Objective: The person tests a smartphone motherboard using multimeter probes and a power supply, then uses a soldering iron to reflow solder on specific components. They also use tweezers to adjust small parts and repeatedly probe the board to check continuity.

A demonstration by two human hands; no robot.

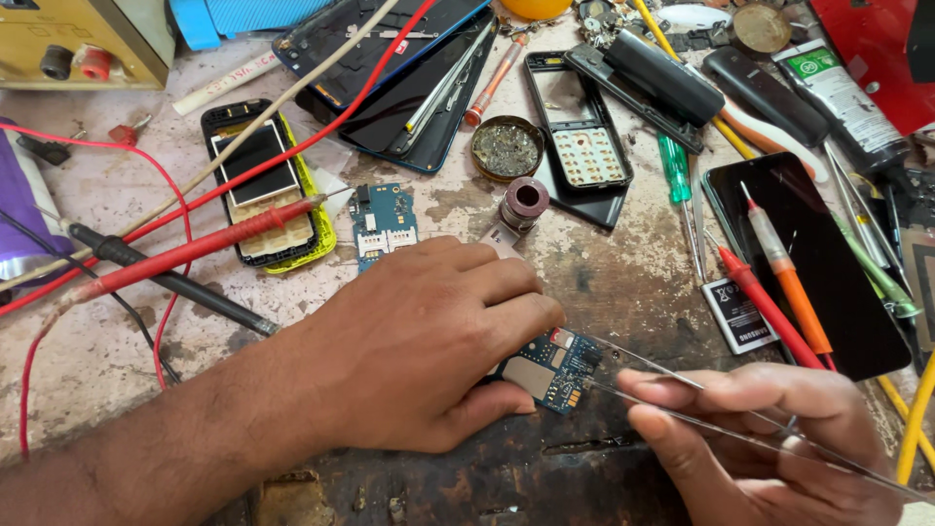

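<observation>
My left hand [419, 346] lies palm down on the worn bench and pins a small blue circuit board [555, 367] with thumb and fingers. My right hand [769, 443] at the lower right grips thin metal tweezers [662, 375], whose tips reach the board's right edge. A second blue circuit board [382, 224] rests just beyond my left hand. A spool of solder wire [526, 202] stands behind my fingers.
Red and black meter probes [195, 251] with their leads cross the left side. A yellow-edged phone frame [261, 185], a black keypad housing [580, 131], a round flux tin [506, 148], screwdrivers [784, 268], a black glass phone [818, 258] and a small battery [735, 314] crowd the bench.
</observation>
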